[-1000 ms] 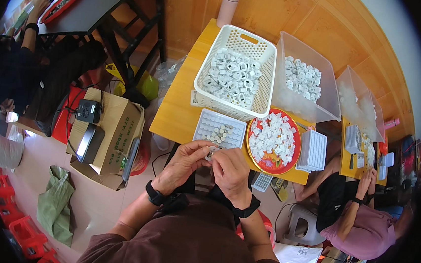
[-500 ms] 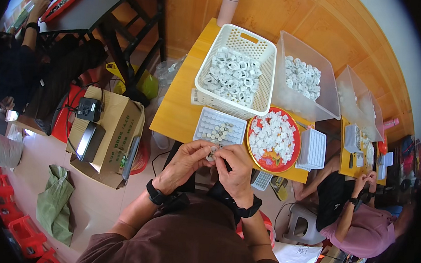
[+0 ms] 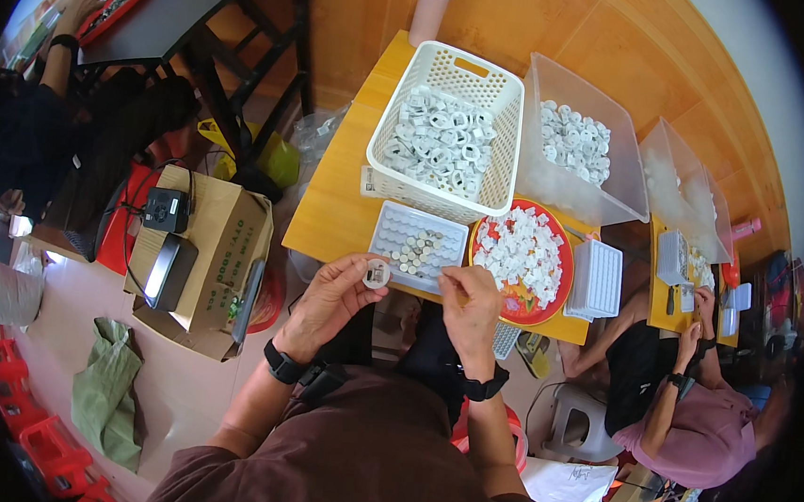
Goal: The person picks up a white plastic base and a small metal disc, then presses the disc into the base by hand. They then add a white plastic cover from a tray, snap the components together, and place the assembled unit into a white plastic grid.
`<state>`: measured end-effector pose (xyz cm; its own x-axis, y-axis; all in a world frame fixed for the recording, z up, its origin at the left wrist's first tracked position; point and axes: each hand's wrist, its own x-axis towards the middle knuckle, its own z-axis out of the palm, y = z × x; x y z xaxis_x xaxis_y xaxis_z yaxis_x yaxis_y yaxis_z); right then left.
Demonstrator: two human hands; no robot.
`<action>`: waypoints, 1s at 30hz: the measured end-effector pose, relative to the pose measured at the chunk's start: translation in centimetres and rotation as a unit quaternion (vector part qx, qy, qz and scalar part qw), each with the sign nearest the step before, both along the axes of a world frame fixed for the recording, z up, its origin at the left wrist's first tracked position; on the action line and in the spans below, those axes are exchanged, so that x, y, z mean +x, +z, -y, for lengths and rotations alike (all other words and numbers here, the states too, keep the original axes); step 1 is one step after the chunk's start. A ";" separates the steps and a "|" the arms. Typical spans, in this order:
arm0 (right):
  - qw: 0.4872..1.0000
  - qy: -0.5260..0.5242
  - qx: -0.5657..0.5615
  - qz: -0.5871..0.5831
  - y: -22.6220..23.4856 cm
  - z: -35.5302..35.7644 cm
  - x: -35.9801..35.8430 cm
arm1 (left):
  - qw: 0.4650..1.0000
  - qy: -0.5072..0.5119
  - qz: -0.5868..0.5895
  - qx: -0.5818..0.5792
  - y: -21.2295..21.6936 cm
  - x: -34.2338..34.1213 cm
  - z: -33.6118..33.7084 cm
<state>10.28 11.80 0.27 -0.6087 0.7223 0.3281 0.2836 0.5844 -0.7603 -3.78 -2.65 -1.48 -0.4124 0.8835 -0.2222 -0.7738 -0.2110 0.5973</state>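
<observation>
My left hand [image 3: 334, 295] holds a small round white part [image 3: 377, 274] between thumb and fingers, just below the front edge of a yellow table [image 3: 330, 208]. My right hand [image 3: 469, 305] is beside it with fingers curled, touching the front rim of a small white grid tray [image 3: 394, 233] that holds several round metal pieces; whether it holds anything I cannot tell. To the right stands a red plate [image 3: 554, 233] heaped with white parts. Behind them is a white basket [image 3: 454, 76] full of similar white parts.
A clear bin [image 3: 615, 188] with white parts stands right of the basket, a pink cylinder [image 3: 431, 8] behind it. A cardboard box [image 3: 221, 265] with black devices is at my left. Another person [image 3: 690, 425] sits at the right by a second table. A dark table stands far left.
My hands have come apart: the left hand now holds the small round part out to the left, and the right hand has moved right to the tray's front edge.
</observation>
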 end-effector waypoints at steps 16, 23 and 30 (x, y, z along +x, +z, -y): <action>0.985 0.062 0.153 0.054 -0.6 1.1 -1.8 | 1.000 -0.012 0.008 0.007 -0.3 0.3 -0.2; 0.987 0.038 0.147 0.053 -0.5 1.5 -2.5 | 1.000 0.000 0.011 -0.001 0.0 0.6 -0.2; 0.988 -0.023 0.106 0.112 -0.4 1.7 -3.1 | 1.000 -0.007 0.011 0.002 -0.1 0.6 0.0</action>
<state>7.17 10.06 -0.09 -0.6514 0.6804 0.3357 0.4606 0.7063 -0.5375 -3.21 -2.67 -1.61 -0.3955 0.8898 -0.2276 -0.7895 -0.2028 0.5793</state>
